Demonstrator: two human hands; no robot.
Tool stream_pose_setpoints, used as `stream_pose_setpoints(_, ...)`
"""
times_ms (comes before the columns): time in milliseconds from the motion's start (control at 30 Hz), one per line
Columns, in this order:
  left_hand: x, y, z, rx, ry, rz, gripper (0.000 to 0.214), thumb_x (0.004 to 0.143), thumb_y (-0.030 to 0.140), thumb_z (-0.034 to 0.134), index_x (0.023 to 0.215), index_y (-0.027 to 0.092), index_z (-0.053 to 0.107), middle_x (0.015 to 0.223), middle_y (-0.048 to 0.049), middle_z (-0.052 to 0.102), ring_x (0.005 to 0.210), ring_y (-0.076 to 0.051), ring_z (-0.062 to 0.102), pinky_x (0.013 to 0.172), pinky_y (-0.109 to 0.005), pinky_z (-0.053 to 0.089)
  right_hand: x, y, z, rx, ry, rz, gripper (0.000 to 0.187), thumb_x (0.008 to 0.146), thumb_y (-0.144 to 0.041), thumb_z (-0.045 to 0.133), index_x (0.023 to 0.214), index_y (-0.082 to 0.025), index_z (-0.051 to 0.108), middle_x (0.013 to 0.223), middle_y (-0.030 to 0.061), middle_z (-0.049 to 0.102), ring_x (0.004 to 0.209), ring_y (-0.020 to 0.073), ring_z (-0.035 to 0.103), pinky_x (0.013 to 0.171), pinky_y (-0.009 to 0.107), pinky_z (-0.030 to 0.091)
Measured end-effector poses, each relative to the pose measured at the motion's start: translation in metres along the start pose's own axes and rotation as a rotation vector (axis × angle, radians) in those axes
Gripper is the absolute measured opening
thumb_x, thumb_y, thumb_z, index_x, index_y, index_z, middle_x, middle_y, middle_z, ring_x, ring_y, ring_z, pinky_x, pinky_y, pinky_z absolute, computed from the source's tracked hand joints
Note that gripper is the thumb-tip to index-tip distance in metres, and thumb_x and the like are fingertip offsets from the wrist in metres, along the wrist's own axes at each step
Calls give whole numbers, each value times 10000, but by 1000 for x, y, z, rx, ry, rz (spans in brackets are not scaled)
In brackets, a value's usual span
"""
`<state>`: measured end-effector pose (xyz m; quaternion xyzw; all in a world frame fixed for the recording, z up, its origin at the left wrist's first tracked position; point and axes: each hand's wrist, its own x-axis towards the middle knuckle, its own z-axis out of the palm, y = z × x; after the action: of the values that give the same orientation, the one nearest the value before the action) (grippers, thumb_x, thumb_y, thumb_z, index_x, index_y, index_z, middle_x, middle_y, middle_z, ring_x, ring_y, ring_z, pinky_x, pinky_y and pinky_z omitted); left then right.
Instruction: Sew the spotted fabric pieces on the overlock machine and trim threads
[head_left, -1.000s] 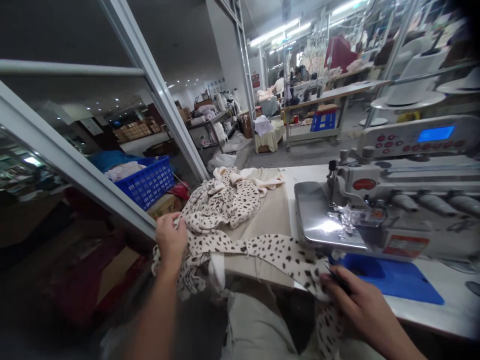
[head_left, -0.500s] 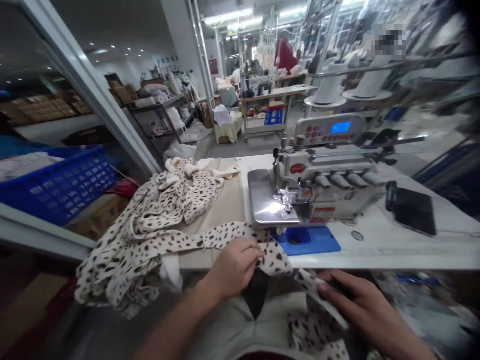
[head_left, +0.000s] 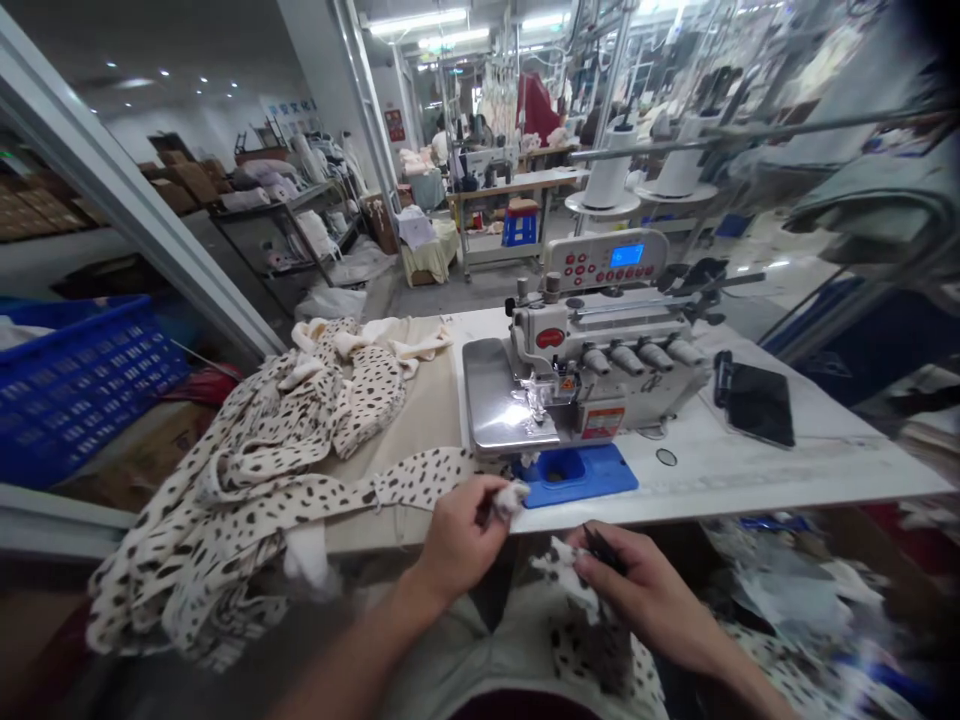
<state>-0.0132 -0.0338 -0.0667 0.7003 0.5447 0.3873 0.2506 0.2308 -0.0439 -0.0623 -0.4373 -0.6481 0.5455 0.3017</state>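
Note:
My left hand [head_left: 465, 535] is closed on the bunched end of a cream fabric strip with dark spots [head_left: 427, 475], at the table's front edge. That strip runs left into a heap of the same spotted fabric [head_left: 300, 430]. Over my lap, my right hand [head_left: 637, 580] pinches another spotted fabric piece [head_left: 574, 580], which hangs down onto my legs. A dark pointed tool, seemingly thread snips [head_left: 602, 548], is also in my right hand, partly hidden by the fingers. A gap separates the two fabric ends. Just beyond stands an overlock sewing machine [head_left: 600, 350].
A blue tray [head_left: 600, 475] is set at the machine's front. On the table's right lies a dark phone-like device [head_left: 759, 403]. A blue basket [head_left: 82, 380] is at left, past a metal post [head_left: 150, 170]. Thread cones [head_left: 611, 170] stand behind the machine.
The spotted fabric ran between both hands before; now its ends are apart. My left hand has bunched its end, and my right hand has drawn closer in the view. The view has swung right.

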Motion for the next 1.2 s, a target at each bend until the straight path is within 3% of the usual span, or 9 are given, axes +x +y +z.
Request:
stream_pose_setpoints(100, 1, 4, -15, -253, 28, -298, 186, 877, 346, 663, 897, 163, 684, 729, 2, 644, 647, -129, 564, 597, -222, 437, 11, -18, 14, 0, -35, -16, 221, 935, -402, 606, 858, -196, 631, 724, -24, 550, 693, 152, 485, 656, 244, 411)
stream_pose_setpoints(167, 4, 4, -22, -413, 3, -357, 216, 856, 358, 687, 815, 146, 685, 703, 3, 622, 645, -120, 551, 587, -208, 425, 23, -31, 25, -21, -38, -64, 207, 928, -376, 610, 828, -195, 625, 703, -27, 562, 676, 148, 495, 641, 240, 408)
stream_pose_setpoints(333, 11, 6, -33, -764, 46, -468, 246, 672, 244, 829, 836, 133, 683, 737, -10, 663, 667, -124, 584, 632, -208, 460, 59, -59, 46, -61, -15, -239, 175, 925, -337, 603, 838, -196, 658, 762, -9, 652, 710, 157, 569, 676, 241, 428)
stream_pose_setpoints(400, 13, 9, -38, -791, 63, -446, 220, 628, 180, 825, 771, 131, 665, 699, 3, 637, 637, -106, 551, 598, -188, 433, 70, -65, 50, -80, 33, -264, 193, 928, -343, 591, 826, -194, 656, 754, -6, 659, 698, 157, 581, 663, 240, 430)
stream_pose_setpoints(567, 18, 13, -52, -724, 11, -342, 52, 671, 114, 688, 692, 133, 645, 650, 25, 569, 603, -84, 474, 560, -176, 381, 85, -68, 58, -102, 180, -231, 232, 908, -401, 616, 802, -194, 630, 705, -13, 649, 651, 157, 584, 615, 237, 431)
stream_pose_setpoints(800, 25, 13, -65, -469, -50, -183, 142, 682, 55, 573, 715, 142, 679, 725, 3, 591, 716, -120, 518, 652, -206, 400, 88, -67, 61, -108, 195, -226, 231, 894, -403, 626, 795, -195, 639, 712, -7, 667, 659, 163, 597, 621, 242, 443)
stream_pose_setpoints(1000, 27, 19, -72, -445, -156, -151, 98, 781, 147, 606, 782, 140, 703, 756, -23, 583, 735, -140, 523, 659, -230, 397, 87, -67, 60, -126, 204, -205, 256, 880, -420, 645, 755, -198, 619, 689, -8, 648, 651, 169, 579, 626, 257, 435)
stream_pose_setpoints(1100, 27, 23, -76, -448, -225, -137, 77, 759, 202, 694, 815, 149, 691, 775, -14, 561, 721, -136, 504, 650, -229, 393, 87, -66, 62, -118, 237, -190, 252, 864, -417, 653, 748, -202, 592, 699, -7, 631, 667, 173, 562, 638, 264, 432)
stream_pose_setpoints(1200, 27, 26, -76, -369, -208, -168, 177, 728, 281, 798, 758, 157, 674, 733, 1, 562, 717, -135, 493, 664, -230, 388, 86, -66, 65, -88, 268, -156, 268, 828, -415, 685, 728, -205, 551, 684, -17, 586, 652, 162, 519, 617, 259, 413)
